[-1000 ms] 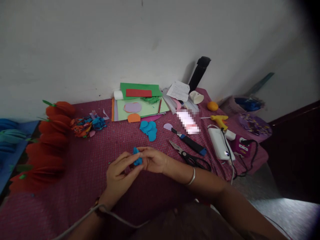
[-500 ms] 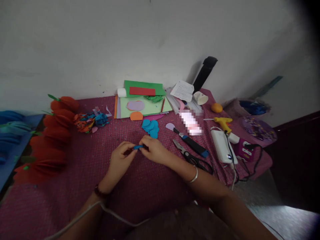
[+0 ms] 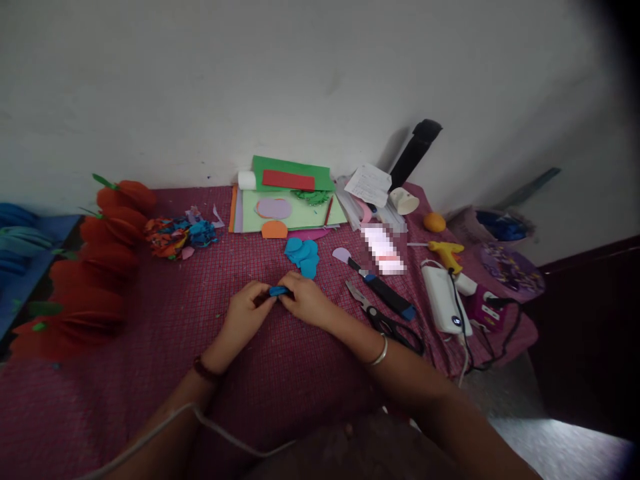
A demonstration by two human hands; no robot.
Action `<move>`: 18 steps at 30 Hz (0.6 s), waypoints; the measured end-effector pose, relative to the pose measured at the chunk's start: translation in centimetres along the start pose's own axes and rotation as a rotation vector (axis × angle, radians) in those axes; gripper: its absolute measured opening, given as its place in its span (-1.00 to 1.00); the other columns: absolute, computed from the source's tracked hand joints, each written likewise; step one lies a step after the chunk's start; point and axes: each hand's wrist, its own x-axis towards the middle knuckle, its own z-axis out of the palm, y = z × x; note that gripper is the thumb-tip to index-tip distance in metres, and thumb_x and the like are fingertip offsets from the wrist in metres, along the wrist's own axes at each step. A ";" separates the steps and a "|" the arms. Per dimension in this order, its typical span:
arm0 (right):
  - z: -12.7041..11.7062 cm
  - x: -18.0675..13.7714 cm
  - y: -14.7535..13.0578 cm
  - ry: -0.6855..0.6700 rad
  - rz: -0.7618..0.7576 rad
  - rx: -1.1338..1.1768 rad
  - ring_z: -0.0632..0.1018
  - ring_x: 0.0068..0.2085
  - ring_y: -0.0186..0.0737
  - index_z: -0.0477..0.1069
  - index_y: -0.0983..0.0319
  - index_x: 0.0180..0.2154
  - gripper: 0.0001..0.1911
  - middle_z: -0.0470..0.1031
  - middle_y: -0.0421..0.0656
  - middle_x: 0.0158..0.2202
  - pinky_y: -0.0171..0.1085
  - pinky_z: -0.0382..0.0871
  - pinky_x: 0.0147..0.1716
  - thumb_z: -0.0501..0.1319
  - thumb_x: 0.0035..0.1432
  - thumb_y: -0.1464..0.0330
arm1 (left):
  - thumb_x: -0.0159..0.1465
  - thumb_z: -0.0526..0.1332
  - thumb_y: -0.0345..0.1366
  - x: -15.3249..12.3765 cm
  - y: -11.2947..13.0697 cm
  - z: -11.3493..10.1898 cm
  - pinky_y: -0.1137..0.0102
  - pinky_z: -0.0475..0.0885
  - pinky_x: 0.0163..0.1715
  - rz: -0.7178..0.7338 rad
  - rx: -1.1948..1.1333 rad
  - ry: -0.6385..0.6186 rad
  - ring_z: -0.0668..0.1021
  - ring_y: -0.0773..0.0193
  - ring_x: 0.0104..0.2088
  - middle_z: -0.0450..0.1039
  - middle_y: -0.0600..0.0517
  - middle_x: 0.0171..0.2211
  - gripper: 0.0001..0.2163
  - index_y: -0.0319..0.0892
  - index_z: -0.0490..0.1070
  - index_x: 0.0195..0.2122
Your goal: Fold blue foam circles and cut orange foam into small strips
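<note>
My left hand (image 3: pixel 246 313) and my right hand (image 3: pixel 306 300) meet over the maroon checked cloth (image 3: pixel 150 373). Both pinch a small folded blue paper piece (image 3: pixel 280 291) between their fingertips, pressed low near the cloth. Just beyond them lies a pile of blue paper circles (image 3: pixel 302 253). Black-handled scissors (image 3: pixel 385 321) and a blue-and-black utility knife (image 3: pixel 383 290) lie to the right of my right hand.
Sheets of green, red and orange paper (image 3: pixel 287 200) lie by the wall. Orange paper flowers (image 3: pixel 95 260) line the left side, beside colourful scraps (image 3: pixel 177 235). At the right are a yellow glue gun (image 3: pixel 446 252), a white power bank (image 3: pixel 443 297) with cables, and a black tube (image 3: pixel 414 152).
Both hands moved away from me and lowered toward the cloth with the blue piece, which now looks flattened into a narrow fold. The camera view shifted slightly.
</note>
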 end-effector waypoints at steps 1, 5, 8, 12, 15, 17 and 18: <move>-0.1 0.0 -0.1 0.005 -0.005 0.004 0.41 -0.26 -0.24 0.35 0.25 -0.36 -0.87 0.36 -0.17 -0.37 -0.31 0.28 -0.24 0.14 0.09 0.58 | 0.15 0.20 -0.38 -0.1 0.2 -0.1 0.41 0.40 -0.40 0.006 0.001 0.008 0.50 0.29 -0.43 0.45 0.07 -0.47 -0.94 -0.16 0.46 -0.43; -0.4 -0.1 -0.4 0.056 -0.050 0.044 0.42 -0.23 -0.24 0.35 0.25 -0.30 -0.82 0.36 -0.16 -0.32 -0.29 0.32 -0.21 0.11 0.07 0.60 | 0.20 0.18 -0.43 -0.5 1.6 -1.0 0.41 0.42 -0.34 0.138 0.060 0.066 0.51 0.28 -0.36 0.49 0.03 -0.39 -0.90 -0.17 0.48 -0.37; -0.7 -0.3 -0.7 0.123 -0.128 0.127 0.43 -0.19 -0.23 0.36 0.24 -0.25 -0.74 0.36 -0.14 -0.27 -0.26 0.35 -0.17 0.09 0.02 0.62 | 0.22 0.15 -0.50 -0.9 2.6 -1.6 0.42 0.44 -0.31 0.317 0.171 0.105 0.53 0.29 -0.32 0.50 -0.01 -0.31 -0.84 -0.19 0.49 -0.27; -0.9 -0.4 -1.2 0.174 -0.171 0.173 0.43 -0.11 -0.21 0.36 0.23 -0.19 -0.65 0.36 -0.11 -0.21 -0.21 0.36 -0.10 0.09 -0.02 0.64 | 0.23 0.16 -0.53 -1.4 3.1 -2.0 0.41 0.46 -0.25 0.448 0.246 0.119 0.53 0.28 -0.29 0.49 -0.05 -0.29 -0.83 -0.23 0.48 -0.21; -1.0 -0.5 -1.4 0.194 -0.183 0.171 0.43 -0.07 -0.21 0.37 0.23 -0.17 -0.64 0.36 -0.09 -0.15 -0.21 0.36 -0.09 0.10 -0.02 0.64 | 0.23 0.16 -0.53 -1.4 2.9 -1.9 0.40 0.47 -0.23 0.461 0.274 0.125 0.54 0.28 -0.28 0.49 -0.05 -0.29 -0.83 -0.22 0.48 -0.21; -1.1 -0.5 -1.4 0.204 -0.197 0.168 0.43 -0.07 -0.22 0.38 0.22 -0.20 -0.68 0.36 -0.09 -0.15 -0.21 0.37 -0.09 0.11 0.01 0.62 | 0.23 0.16 -0.52 -1.4 2.8 -1.9 0.39 0.47 -0.24 0.450 0.278 0.126 0.54 0.28 -0.29 0.49 -0.04 -0.29 -0.83 -0.21 0.48 -0.22; -1.1 -0.5 -1.4 0.206 -0.201 0.169 0.44 -0.07 -0.22 0.38 0.22 -0.21 -0.71 0.37 -0.09 -0.16 -0.21 0.37 -0.09 0.11 0.03 0.61 | 0.23 0.15 -0.51 -1.4 2.7 -1.9 0.39 0.47 -0.24 0.439 0.274 0.123 0.54 0.27 -0.29 0.49 -0.04 -0.29 -0.83 -0.21 0.48 -0.23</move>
